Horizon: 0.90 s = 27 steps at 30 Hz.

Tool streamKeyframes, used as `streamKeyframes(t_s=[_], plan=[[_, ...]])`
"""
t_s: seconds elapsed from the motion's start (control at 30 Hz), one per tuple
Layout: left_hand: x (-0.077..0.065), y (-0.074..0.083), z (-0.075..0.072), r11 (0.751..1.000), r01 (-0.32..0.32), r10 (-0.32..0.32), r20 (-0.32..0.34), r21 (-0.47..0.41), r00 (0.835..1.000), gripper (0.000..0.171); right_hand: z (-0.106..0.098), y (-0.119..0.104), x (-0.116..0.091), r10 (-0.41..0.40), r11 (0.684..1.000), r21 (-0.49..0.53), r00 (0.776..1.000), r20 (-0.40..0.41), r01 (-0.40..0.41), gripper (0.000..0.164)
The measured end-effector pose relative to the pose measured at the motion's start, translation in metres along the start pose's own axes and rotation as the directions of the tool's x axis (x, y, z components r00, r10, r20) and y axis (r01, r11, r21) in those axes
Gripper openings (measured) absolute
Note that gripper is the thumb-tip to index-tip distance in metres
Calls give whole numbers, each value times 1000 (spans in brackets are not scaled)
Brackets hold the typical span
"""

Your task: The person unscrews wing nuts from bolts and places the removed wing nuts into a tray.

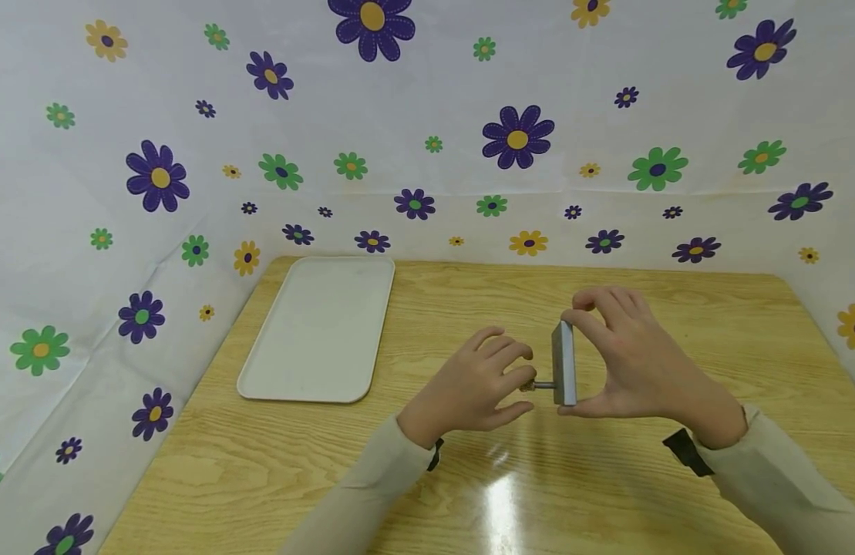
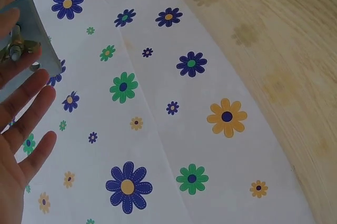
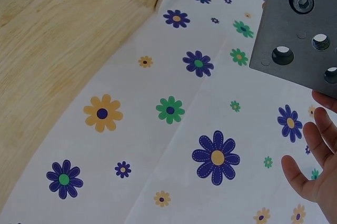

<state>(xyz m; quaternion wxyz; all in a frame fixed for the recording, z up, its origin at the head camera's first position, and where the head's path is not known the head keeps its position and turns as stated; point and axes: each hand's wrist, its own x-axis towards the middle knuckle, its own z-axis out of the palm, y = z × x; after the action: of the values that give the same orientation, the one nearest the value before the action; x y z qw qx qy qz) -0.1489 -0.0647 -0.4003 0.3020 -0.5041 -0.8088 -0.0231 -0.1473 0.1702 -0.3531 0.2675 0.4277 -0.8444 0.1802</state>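
A grey metal plate [image 1: 564, 364] with several holes is held upright above the table by my right hand [image 1: 638, 362], fingers at its top edge and thumb at its bottom edge. In the right wrist view the plate [image 3: 295, 39] shows a hex-socket bolt head [image 3: 302, 2] in one corner hole. The bolt's shank [image 1: 543, 385] sticks out of the plate's left side. On its end is a brass wing nut [image 2: 32, 46], pinched by the thumb and a finger of my left hand [image 1: 479, 381]. The left hand's other fingers are spread and loosely bent.
A white rectangular tray [image 1: 316, 327] lies at the back left of the wood-grain table [image 1: 240, 478]. White cloth [image 1: 427, 92] printed with flowers walls in the table's back and sides. Dark straps [image 1: 687, 452] show at both sleeve cuffs.
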Motion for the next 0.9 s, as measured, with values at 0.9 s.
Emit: streamKeyframes(t_s=[0.9], plan=[[12,-6,-8,997,60,-60,0,-57,998,16,-2,3,1,-7,1000,1,1000,6,7,91]])
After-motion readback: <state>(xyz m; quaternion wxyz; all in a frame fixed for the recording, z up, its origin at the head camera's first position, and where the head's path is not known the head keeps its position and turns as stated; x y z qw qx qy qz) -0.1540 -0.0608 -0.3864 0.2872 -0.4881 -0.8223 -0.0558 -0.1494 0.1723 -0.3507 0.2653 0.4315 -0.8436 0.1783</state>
